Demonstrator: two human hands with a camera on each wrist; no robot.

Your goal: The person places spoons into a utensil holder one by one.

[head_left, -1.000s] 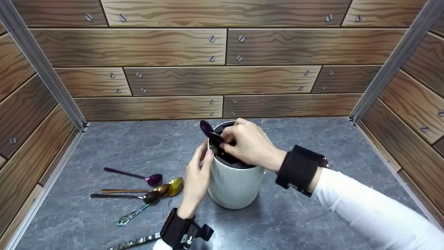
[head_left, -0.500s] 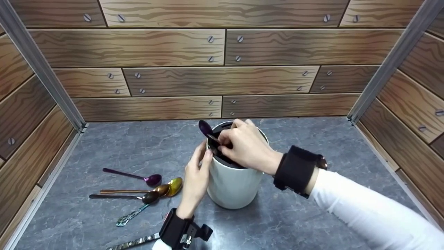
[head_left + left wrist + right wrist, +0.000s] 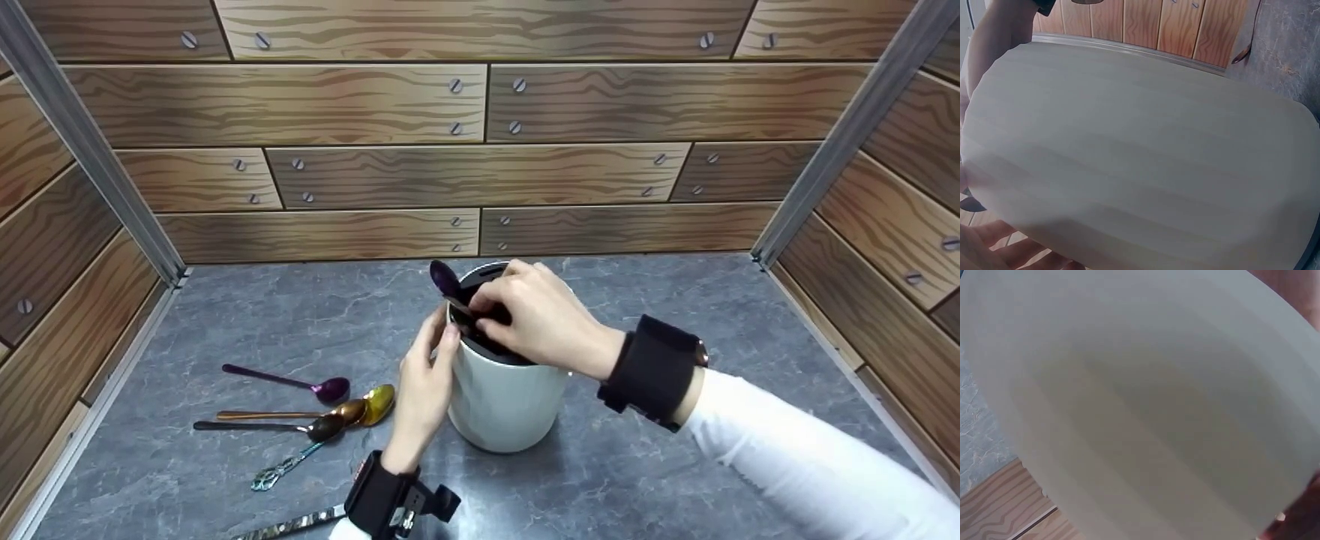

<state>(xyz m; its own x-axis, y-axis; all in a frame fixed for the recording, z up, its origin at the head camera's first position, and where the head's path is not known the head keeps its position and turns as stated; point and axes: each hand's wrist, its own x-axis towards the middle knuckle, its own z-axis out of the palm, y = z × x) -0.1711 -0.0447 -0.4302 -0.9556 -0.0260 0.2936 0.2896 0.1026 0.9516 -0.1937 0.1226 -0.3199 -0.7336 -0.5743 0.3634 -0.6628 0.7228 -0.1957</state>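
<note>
Right grip (image 3: 536, 311) pinching dark spoon (image 3: 459, 305) at canister rim (image 3: 517, 364), left grip (image 3: 426, 382) apart alongside, counter (image 3: 675, 300) rightward

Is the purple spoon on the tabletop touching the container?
No, that purple spoon lies apart, the left hand between it and the container.

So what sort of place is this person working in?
Probably a staged work booth rather than a real kitchen: wood-print panels on three sides, metal corner rails, and a grey marbled surface bearing spoons and a white container.
</note>
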